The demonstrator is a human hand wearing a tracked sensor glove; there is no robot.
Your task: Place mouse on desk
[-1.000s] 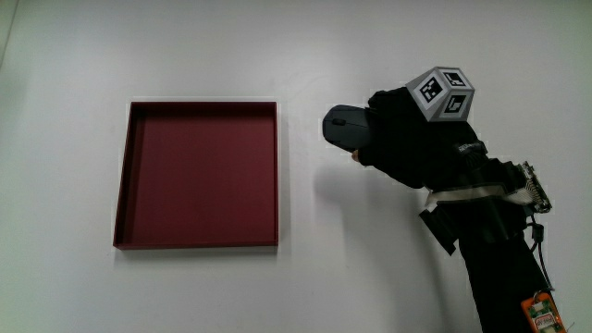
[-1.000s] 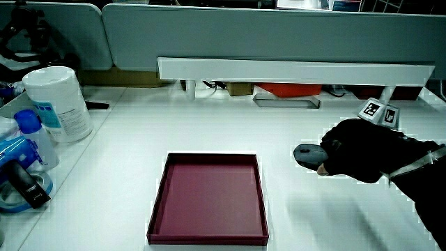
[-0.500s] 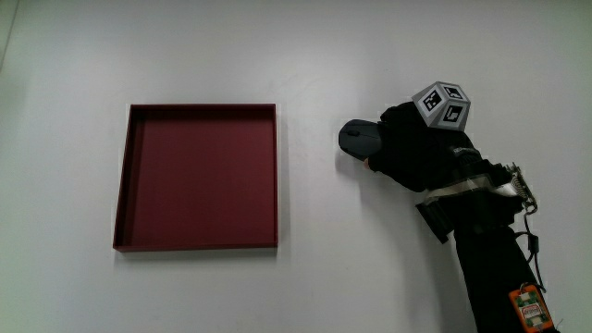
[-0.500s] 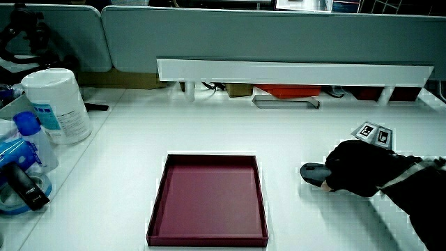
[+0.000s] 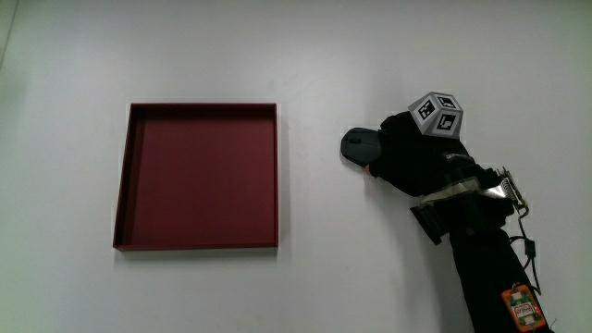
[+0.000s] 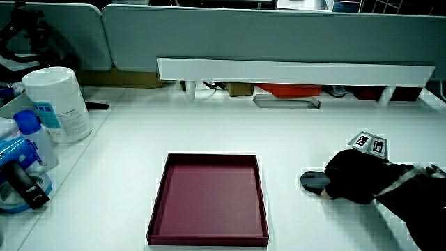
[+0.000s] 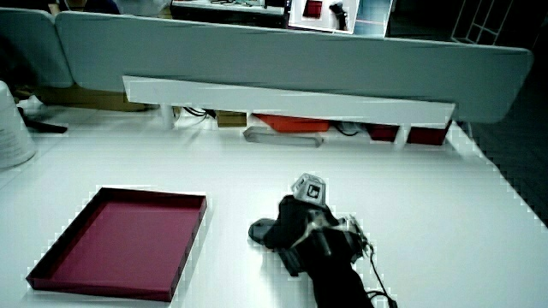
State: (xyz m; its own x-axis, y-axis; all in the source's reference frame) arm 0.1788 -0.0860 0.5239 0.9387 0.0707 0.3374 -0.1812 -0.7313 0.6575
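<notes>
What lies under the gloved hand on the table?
A dark mouse lies on the white table under the hand. Only the mouse's end toward the red tray shows; the hand covers the rest.

A white tabletop runs to a low grey partition, with a white shelf along its foot.

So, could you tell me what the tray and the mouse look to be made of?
Tray: probably plastic or lacquered board, judging by its even dark red matte face and thin straight walls. Mouse: likely moulded plastic, with a smooth dark grey rounded shell, mostly covered by the hand.
</notes>
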